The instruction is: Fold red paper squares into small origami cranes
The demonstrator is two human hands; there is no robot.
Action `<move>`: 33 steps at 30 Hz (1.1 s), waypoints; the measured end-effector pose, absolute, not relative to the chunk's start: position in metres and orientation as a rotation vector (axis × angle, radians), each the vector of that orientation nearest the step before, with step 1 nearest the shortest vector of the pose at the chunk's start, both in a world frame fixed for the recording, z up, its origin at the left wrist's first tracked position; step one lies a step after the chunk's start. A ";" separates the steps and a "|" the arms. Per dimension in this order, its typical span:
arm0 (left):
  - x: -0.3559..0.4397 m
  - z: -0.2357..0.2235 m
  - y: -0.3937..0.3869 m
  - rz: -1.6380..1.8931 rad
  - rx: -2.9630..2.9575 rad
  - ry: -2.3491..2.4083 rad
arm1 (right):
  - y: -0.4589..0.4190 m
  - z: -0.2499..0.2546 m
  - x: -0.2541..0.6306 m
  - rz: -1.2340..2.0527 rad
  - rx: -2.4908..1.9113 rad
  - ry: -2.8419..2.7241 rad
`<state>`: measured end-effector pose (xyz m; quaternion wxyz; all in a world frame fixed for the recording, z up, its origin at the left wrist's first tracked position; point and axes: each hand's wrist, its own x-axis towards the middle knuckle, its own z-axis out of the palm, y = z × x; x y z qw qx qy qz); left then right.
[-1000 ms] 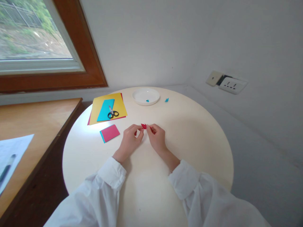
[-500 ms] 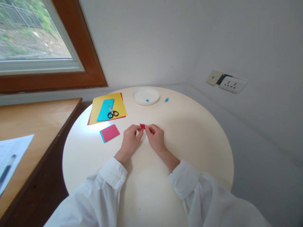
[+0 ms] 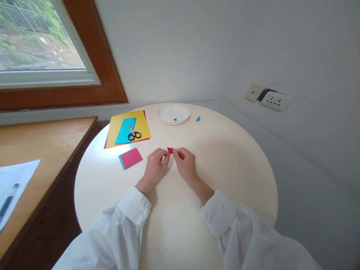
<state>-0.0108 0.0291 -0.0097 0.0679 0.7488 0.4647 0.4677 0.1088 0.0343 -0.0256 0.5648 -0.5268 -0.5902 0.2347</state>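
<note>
- The left hand (image 3: pixel 155 165) reaches in from the lower left above the round table (image 3: pixel 239 165), wrist angled up and to the right, index finger and thumb extended toward each other with a small gap between them nearer the palm.
- Its fingertips pinch the left side of the small red folded paper (image 3: pixel 170 150).
- The right hand (image 3: pixel 185 165) mirrors it from the lower right, back of the hand upward, fingers curled in and thumb pointing up and to the left.
- Its thumb and fingers grip the right side of the same paper.
- At the far left, the white sheet (image 3: pixel 17 180) and the pen (image 3: pixel 9 200) on it are cut off by the view's edge, and the pen is blurred.
- Both white sleeves run out of view at the bottom.
- The right hand's curled fingers are partly hidden, and fingertips cover part of the red paper; its full shape and folds are too small to tell.
- The red paper is at the meeting point of the two hands, in front of the white dish (image 3: pixel 173 111), with pointed tips showing above the fingertips.
</note>
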 end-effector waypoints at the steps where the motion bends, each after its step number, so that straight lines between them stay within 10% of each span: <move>1: -0.011 -0.009 0.029 1.405 2.265 1.394 | 0.034 -0.026 0.109 0.552 -1.238 -1.387; 33: -0.011 -0.010 0.028 1.375 2.257 1.446 | 0.035 -0.027 0.108 0.561 -1.239 -1.409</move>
